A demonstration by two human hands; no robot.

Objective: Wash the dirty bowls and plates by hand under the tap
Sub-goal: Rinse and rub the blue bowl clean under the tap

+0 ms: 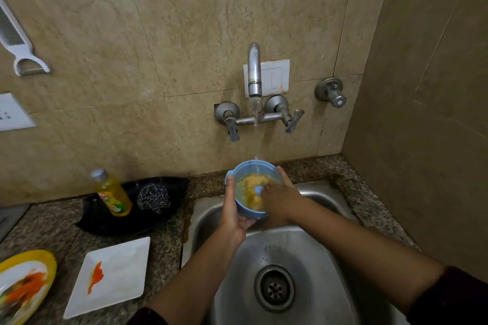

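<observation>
Head view: the left hand (232,216) grips the left wall of the blue bowl (244,166), thumb along its rim, holding it tilted under the tap (254,71) stream above the rear edge of the sink (322,258), with open basin below around the drain (274,289). The right hand (280,200) reaches its fingers inside onto a yellow mass; whether they clamp on anything cannot be told. A soiled white square plate (118,280) and a yellow-rimmed plate (39,258) lie on the worktop (166,258), left of the sink rim.
</observation>
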